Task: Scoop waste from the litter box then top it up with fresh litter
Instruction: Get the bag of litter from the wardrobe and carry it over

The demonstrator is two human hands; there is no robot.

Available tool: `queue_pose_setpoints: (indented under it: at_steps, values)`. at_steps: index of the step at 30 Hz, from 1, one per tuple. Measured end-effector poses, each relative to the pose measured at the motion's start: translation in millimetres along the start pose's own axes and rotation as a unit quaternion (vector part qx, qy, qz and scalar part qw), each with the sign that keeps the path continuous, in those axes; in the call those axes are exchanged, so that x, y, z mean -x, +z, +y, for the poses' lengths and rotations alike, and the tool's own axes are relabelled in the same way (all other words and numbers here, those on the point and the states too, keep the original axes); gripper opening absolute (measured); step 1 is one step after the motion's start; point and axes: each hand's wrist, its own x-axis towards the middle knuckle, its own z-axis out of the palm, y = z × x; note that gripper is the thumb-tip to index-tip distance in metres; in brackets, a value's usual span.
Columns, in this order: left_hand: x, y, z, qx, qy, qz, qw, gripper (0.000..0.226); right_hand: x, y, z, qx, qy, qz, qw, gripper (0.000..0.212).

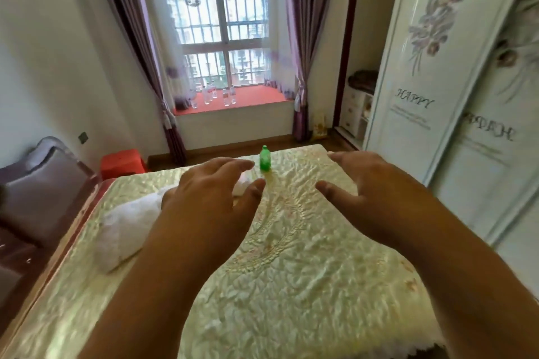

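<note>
Hands held out over a bed (291, 256) w/ a cream quilted cover: left hand (213, 195) and right hand (376, 192) both spread, fingers relaxed and apart, palms down, gripping nothing. No litter box, scoop or litter bag in view, so the task's things can't be placed from this angle; scooping looks not yet begun. Likely risk: time lost searching the wrong room, since nothing here relates to the job. A small green bottle (264, 158) stands upright near the bed's far edge, just beyond the left fingertips, and a careless sweep could knock it over; contents can't be made out. Clear bottles (214, 95) line the red window ledge (256, 97), fill level unclear. White pillow (128, 227) lies at left, partly under the left wrist.
</note>
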Motion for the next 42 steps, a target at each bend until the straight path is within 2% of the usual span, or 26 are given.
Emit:
queue_pose_setpoints:
  at_steps: [8, 14, 19, 23, 31, 38, 42]
  values:
    - [-77, 51, 44, 0.031, 0.153, -0.142, 0.977, 0.056, 18, -14, 45, 0.014, 0.224, 0.051, 0.973, 0.065]
    - [-101, 77, 68, 0.065, 0.274, -0.193, 0.94, 0.058, 57, -14, 46, 0.042, 0.38, 0.107, 0.918, 0.063]
    - [-87, 115, 73, 0.078, 0.358, -0.269, 0.891, 0.053, 101, 8, 34, 0.039, 0.469, 0.113, 0.875, 0.064]
    - [-63, 131, 88, 0.09, 0.407, -0.32, 0.851, 0.05, 142, 20, 24, 0.041, 0.523, 0.131, 0.841, 0.064]
    - [-6, 142, 132, 0.093, 0.483, -0.37, 0.788, 0.049, 225, 24, 19, 0.057, 0.593, 0.175, 0.784, 0.064]
    - [44, 140, 167, 0.062, 0.522, -0.374, 0.764, 0.051, 284, 14, 30, 0.039, 0.629, 0.173, 0.757, 0.068]
    - [62, 133, 188, 0.066, 0.533, -0.348, 0.768, 0.053, 303, -7, 44, 0.065, 0.597, 0.196, 0.775, 0.067]
